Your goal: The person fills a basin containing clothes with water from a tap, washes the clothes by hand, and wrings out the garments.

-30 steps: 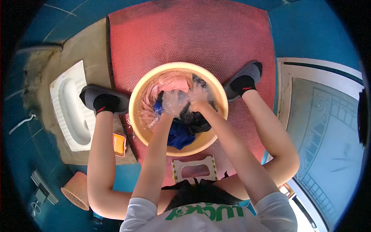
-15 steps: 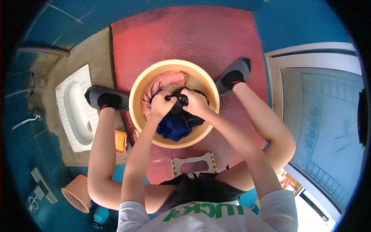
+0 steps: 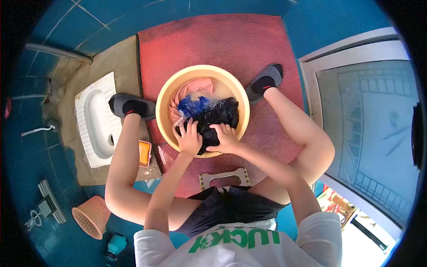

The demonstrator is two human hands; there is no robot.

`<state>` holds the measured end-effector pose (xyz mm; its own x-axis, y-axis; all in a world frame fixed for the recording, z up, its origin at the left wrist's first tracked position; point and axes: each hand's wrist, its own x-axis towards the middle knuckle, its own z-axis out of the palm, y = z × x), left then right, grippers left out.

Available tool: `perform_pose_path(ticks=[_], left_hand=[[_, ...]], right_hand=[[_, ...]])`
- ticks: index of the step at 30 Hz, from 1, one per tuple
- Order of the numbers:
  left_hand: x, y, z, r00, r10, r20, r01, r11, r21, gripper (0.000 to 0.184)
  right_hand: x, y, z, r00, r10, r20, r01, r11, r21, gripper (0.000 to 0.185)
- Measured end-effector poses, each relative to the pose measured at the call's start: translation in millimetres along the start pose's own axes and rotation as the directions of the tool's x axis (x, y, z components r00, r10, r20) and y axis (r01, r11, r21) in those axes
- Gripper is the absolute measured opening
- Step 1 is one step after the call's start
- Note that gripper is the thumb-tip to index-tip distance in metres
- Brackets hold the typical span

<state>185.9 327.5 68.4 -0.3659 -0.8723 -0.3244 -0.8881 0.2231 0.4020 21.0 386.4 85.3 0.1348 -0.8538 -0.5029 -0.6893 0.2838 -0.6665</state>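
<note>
A round yellow basin (image 3: 163, 112) stands on the floor between my feet, with wet clothes and cloudy water inside. The black garment (image 3: 229, 110) is bunched along the near and right side. Beyond it lie a wet blue garment (image 3: 193, 106) and a pink one (image 3: 195, 85) against the far left wall. My left hand (image 3: 189, 139) rests on the near left of the black garment, fingers spread. To its right, my right hand (image 3: 225, 139) touches the same garment, thumb and fingers apart. Some of the cloth beneath both hands is hidden.
Red mat (image 3: 213, 40) lies under the basin. A squat toilet (image 3: 98, 120) is at left, with an orange item in a small tray (image 3: 144, 153) nearby. A low stool (image 3: 225, 172) is beneath me, a peach basket (image 3: 91, 216) at lower left, a door (image 3: 356, 107) at right.
Both hands have let go of the bunched dark cloth and moved toward the basin's near side. The black garment now spreads nearer me, and the blue one sits farther away.
</note>
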Motion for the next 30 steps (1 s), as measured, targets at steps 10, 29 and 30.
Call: perform_pose_path(ticks=[10,29,30], left_hand=[[66.7,3.8,55.9,0.988,0.151,0.010,-0.146,0.935,0.324,0.071],[102.2,-1.0,39.2,0.982,0.173,0.073,-0.184,0.963,0.194,0.049],[94.7,1.0,41.6,0.976,0.219,0.001,-0.213,0.948,0.237,0.048]], right_hand=[[103.7,28.6,-6.1,0.990,-0.102,-0.100,0.035,0.853,-0.520,0.129],[116.4,30.5,14.0,0.964,-0.097,-0.248,-0.038,0.872,-0.489,0.053],[103.5,23.9,12.1,0.963,-0.100,-0.251,-0.039,0.867,-0.496,0.053]])
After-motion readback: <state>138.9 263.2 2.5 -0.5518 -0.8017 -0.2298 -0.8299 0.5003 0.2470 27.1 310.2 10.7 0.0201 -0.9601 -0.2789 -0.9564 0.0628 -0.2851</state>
